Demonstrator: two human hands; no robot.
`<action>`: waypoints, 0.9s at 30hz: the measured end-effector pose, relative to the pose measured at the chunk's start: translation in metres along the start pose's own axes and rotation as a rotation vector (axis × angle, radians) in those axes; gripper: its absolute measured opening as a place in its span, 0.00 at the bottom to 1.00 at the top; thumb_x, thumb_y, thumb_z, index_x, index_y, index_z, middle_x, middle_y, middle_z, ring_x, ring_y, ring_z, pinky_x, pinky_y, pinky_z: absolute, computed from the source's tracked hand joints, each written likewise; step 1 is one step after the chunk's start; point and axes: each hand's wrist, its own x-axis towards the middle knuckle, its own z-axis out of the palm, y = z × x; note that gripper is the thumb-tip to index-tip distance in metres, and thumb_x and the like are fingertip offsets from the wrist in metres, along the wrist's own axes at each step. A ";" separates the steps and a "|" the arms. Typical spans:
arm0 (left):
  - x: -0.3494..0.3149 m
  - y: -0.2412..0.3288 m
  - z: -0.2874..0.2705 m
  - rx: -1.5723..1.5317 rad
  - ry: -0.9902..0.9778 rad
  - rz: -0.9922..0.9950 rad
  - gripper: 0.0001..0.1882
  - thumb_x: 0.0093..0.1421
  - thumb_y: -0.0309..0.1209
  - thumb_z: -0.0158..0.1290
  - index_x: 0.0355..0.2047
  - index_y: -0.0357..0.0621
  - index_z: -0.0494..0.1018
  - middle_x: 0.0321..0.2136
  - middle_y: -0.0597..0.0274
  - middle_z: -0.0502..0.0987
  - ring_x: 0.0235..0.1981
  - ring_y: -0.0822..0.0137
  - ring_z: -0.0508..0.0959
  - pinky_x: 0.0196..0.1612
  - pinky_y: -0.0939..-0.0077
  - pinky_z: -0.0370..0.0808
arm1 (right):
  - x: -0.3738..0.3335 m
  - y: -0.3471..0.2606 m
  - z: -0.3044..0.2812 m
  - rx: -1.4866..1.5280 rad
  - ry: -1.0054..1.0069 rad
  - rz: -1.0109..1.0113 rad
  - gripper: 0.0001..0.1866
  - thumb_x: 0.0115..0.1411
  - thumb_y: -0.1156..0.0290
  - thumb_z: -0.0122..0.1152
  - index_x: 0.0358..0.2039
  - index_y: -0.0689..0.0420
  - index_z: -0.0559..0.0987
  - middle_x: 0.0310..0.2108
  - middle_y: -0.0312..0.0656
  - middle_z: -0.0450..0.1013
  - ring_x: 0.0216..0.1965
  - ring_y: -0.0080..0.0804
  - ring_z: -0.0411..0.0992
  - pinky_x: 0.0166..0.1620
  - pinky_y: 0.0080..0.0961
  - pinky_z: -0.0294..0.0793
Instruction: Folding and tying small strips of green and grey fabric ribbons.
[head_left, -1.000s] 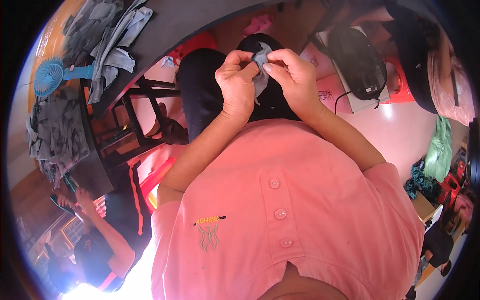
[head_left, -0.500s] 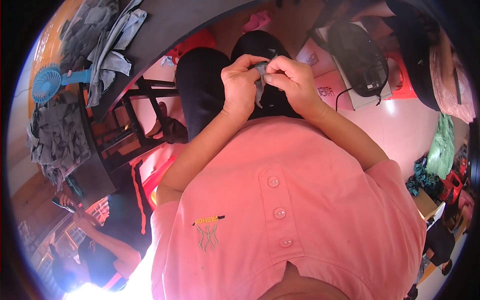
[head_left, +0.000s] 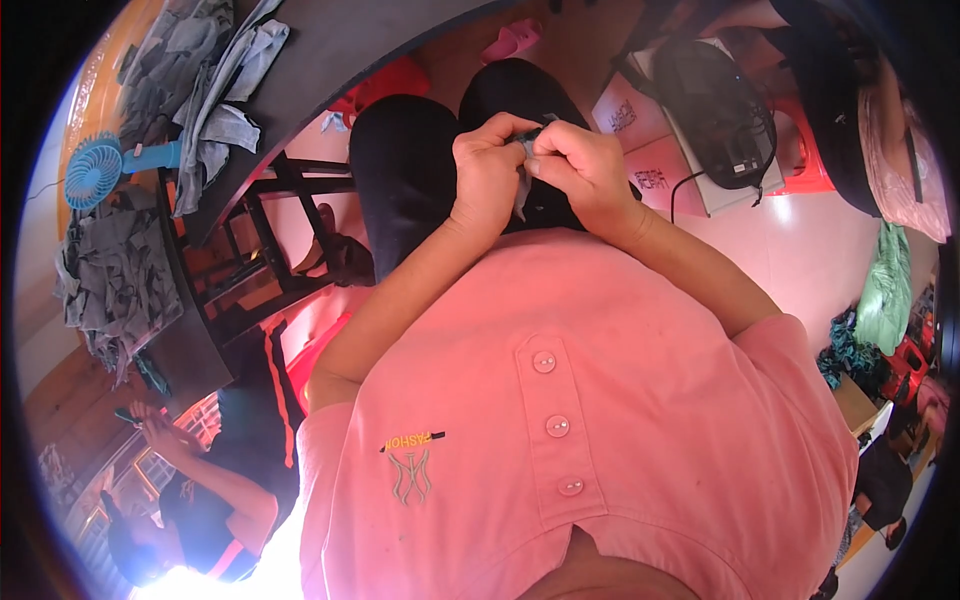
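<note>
Above my knees, both hands pinch one small piece of grey cloth (head_left: 521, 197), whose loose end hangs down between them. My left hand (head_left: 487, 170) is closed on its left side, thumb and forefinger at the upper edge. Close against it, my right hand (head_left: 580, 170) is closed on the other side with fingertips nearly touching the left ones. A darker bit shows at the top of the cloth, too small to make out. Beneath lie my dark trouser legs (head_left: 400, 180).
On the dark table (head_left: 350, 50) at left lie grey cloth pieces (head_left: 120, 280) and a blue fan (head_left: 95, 170). A black bag-like object (head_left: 715, 120) rests on boxes at right. A co-worker (head_left: 220, 490) holds a small object at lower left. Green cloth (head_left: 885, 290) hangs at far right.
My hands have drawn slightly closer together, the left shifting a little right. Less of the cloth shows between them. The co-worker's hands have moved slightly.
</note>
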 end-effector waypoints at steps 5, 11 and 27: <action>-0.004 0.005 0.004 0.009 0.061 0.147 0.14 0.46 0.12 0.44 0.31 0.33 0.76 0.25 0.65 0.74 0.27 0.76 0.71 0.30 0.83 0.68 | -0.003 0.003 0.002 -0.082 0.004 -0.152 0.07 0.50 0.76 0.61 0.24 0.60 0.71 0.20 0.43 0.68 0.21 0.35 0.69 0.25 0.27 0.66; 0.000 -0.007 0.004 -0.065 0.062 0.353 0.13 0.45 0.09 0.44 0.28 0.35 0.73 0.28 0.66 0.74 0.28 0.77 0.71 0.31 0.83 0.69 | 0.001 0.002 0.002 -0.175 -0.031 -0.334 0.07 0.51 0.78 0.63 0.26 0.61 0.71 0.21 0.42 0.67 0.22 0.32 0.68 0.26 0.25 0.66; -0.004 0.004 -0.006 -0.238 0.181 0.150 0.15 0.50 0.11 0.43 0.31 0.36 0.77 0.26 0.68 0.75 0.27 0.78 0.71 0.32 0.84 0.68 | 0.008 -0.017 0.008 0.040 -0.058 -0.085 0.04 0.57 0.79 0.58 0.30 0.61 0.72 0.26 0.39 0.69 0.27 0.27 0.67 0.32 0.22 0.67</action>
